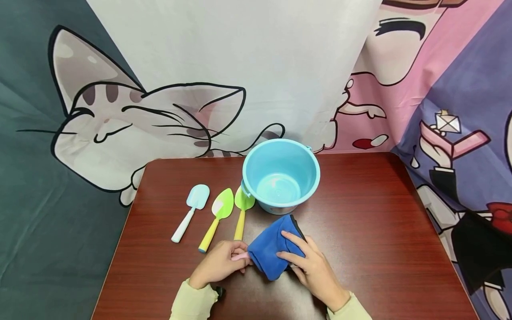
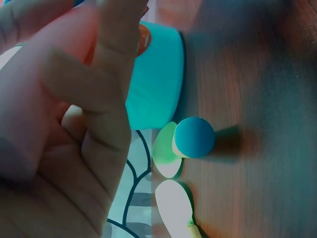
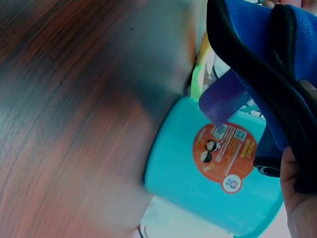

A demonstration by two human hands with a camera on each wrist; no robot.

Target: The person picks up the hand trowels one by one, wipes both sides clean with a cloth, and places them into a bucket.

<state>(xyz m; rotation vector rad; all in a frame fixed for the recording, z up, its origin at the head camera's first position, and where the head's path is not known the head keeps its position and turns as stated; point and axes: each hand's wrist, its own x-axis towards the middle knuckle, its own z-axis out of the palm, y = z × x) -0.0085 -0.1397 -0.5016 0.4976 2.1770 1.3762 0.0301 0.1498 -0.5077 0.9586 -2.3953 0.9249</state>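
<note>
In the head view my left hand (image 1: 218,262) grips the pink handle (image 1: 241,256) of a small toy shovel, low over the front of the table. A blue cloth (image 1: 266,244) with black edging is wrapped over the shovel's other end. My right hand (image 1: 314,269) holds this cloth from the right, fingers spread over its top and the thumb beneath. From the right wrist, a purple end (image 3: 223,101) of the shovel pokes out of the folds. Close to the left wrist camera, the pink handle (image 2: 29,104) is blurred between thumb and fingers.
Behind the cloth stands a light blue bucket (image 1: 256,166). Left of it lie a white-handled shovel (image 1: 198,197), a green trowel with a yellow handle (image 1: 224,205) and another like it (image 1: 245,202), partly under the bucket's rim in this view. A printed curtain (image 1: 280,66) hangs behind the brown table (image 1: 372,213).
</note>
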